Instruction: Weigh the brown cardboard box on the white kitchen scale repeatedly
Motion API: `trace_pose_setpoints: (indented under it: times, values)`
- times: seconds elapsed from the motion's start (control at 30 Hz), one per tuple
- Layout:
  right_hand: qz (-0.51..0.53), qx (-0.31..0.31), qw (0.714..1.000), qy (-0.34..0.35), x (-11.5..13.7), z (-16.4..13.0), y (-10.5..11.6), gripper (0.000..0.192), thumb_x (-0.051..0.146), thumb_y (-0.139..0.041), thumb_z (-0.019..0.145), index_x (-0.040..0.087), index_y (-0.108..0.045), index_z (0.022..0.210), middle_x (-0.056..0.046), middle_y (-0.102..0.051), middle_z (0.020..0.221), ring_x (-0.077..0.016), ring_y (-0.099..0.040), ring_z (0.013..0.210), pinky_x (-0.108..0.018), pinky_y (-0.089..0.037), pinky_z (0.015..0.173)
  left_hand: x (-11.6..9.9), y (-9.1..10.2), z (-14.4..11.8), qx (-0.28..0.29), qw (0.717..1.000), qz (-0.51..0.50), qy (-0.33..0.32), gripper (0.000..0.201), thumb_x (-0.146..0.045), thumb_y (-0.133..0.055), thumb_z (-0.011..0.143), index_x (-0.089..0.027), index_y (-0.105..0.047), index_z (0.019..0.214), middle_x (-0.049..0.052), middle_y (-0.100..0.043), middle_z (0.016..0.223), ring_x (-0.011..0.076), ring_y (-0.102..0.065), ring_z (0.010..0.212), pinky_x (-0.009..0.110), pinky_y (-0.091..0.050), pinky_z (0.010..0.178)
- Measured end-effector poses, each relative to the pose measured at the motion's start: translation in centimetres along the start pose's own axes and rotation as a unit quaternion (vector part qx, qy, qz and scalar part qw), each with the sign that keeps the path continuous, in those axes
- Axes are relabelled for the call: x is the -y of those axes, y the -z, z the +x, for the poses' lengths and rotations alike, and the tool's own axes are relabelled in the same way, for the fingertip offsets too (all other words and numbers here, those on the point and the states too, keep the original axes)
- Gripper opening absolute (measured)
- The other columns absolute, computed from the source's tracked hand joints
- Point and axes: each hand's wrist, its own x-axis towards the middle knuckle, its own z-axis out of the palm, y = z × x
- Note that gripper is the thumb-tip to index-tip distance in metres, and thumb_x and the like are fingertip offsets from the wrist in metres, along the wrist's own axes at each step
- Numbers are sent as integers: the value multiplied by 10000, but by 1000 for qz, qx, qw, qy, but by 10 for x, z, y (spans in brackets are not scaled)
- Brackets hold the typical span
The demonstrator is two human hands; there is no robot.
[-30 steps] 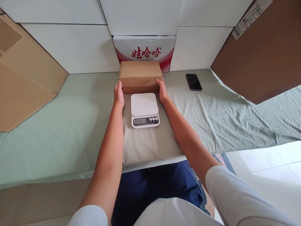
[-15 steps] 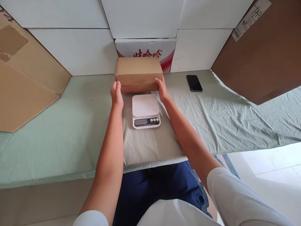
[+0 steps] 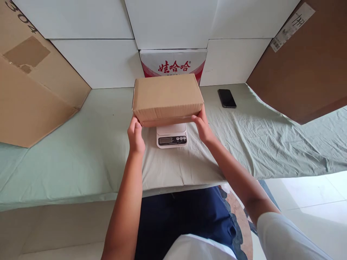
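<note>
A brown cardboard box (image 3: 167,95) is held between my two hands, slightly tilted, above a white digital kitchen scale (image 3: 172,141). My left hand (image 3: 136,135) grips its lower left corner, thumb on the front side. At the lower right corner, my right hand (image 3: 202,124) has its thumb against the front and its fingers mostly hidden behind. The box covers most of the scale's weighing plate from view; the display and buttons show in front of it. Whether the box touches the plate, I cannot tell.
A black phone (image 3: 227,98) lies on the green cloth (image 3: 108,159) to the right. Large cardboard panels stand at the left (image 3: 35,90) and right (image 3: 303,72). Behind, a white carton with red lettering (image 3: 173,65) stands against white panels (image 3: 92,61).
Both hands have brought the cardboard box nearer to me and over the scale, so it now hides most of the weighing plate. The camera view has shifted slightly.
</note>
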Motion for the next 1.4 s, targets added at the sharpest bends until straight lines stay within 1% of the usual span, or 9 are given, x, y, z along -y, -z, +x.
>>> trace_pose_setpoints:
  times: [0.1, 0.23, 0.33, 0.47, 0.63, 0.8, 1.0, 1.23, 1.4]
  values:
    - [35, -14, 999, -12, -5, -32, -3, 927, 718, -718, 868, 445, -410, 1699, 41, -443, 1835, -366, -278, 1784, -584, -195, 1537, -12, 3, -22, 13, 1000, -19, -1, 801, -831, -528, 1050, -253, -697, 1578, 156, -702, 1592, 387, -590, 1593, 493, -483, 1327]
    - [69, -36, 997, -14, -15, -45, -3, 879, 687, -717, 869, 457, -454, 1675, 59, -462, 1824, -370, -301, 1774, -610, -180, 1541, -12, 3, -28, 39, 999, -31, 7, 782, -808, -558, 1047, -270, -679, 1602, 148, -665, 1650, 393, -528, 1651, 526, -406, 1389]
    - [78, -42, 996, -4, -18, -44, -2, 835, 678, -707, 888, 468, -474, 1662, 76, -438, 1841, -364, -297, 1780, -621, -136, 1547, -6, 1, -26, 37, 999, -37, 9, 800, -817, -586, 1025, -271, -674, 1602, 147, -646, 1673, 394, -489, 1682, 537, -348, 1424]
    - [79, -40, 996, -4, -19, -41, -1, 819, 691, -702, 893, 479, -482, 1653, 96, -392, 1869, -352, -262, 1801, -623, -150, 1544, 2, -1, -24, 38, 998, -46, 13, 814, -836, -590, 1007, -274, -678, 1589, 148, -659, 1653, 389, -529, 1652, 521, -412, 1389]
    - [88, -52, 995, -14, -22, -38, -3, 849, 744, -708, 847, 441, -515, 1616, 59, -426, 1851, -359, -253, 1804, -626, -165, 1540, 11, -3, -23, 34, 998, -57, 15, 779, -816, -613, 1007, -277, -695, 1563, 145, -682, 1616, 381, -550, 1630, 493, -458, 1346]
    - [105, -66, 992, -22, -25, -34, -6, 932, 767, -739, 777, 410, -515, 1608, 21, -472, 1818, -362, -230, 1809, -614, -159, 1538, 16, -4, -21, 32, 998, -59, 12, 764, -799, -614, 1013, -275, -685, 1565, 144, -669, 1632, 385, -530, 1645, 502, -431, 1361]
    - [97, -58, 993, -20, -32, -35, -5, 953, 758, -734, 784, 419, -472, 1635, 23, -427, 1845, -352, -235, 1808, -594, -169, 1533, 14, -1, -23, 35, 999, -38, 9, 767, -800, -596, 1021, -268, -675, 1568, 156, -671, 1625, 398, -530, 1643, 526, -422, 1366]
    - [33, -48, 998, -37, -36, -35, -3, 1134, 891, -670, 743, 432, -326, 1722, 13, -353, 1881, -367, -279, 1776, -587, -201, 1522, 12, -1, -22, 25, 999, -18, 26, 844, -866, -595, 972, -270, -687, 1563, 156, -685, 1612, 394, -557, 1622, 509, -463, 1346]
    - [40, -55, 997, -40, -37, -32, -1, 1149, 895, -672, 734, 441, -309, 1724, 11, -369, 1867, -365, -259, 1785, -588, -202, 1519, 11, -4, -20, 33, 999, -21, 22, 827, -851, -580, 986, -269, -684, 1565, 154, -686, 1611, 384, -577, 1602, 498, -467, 1343]
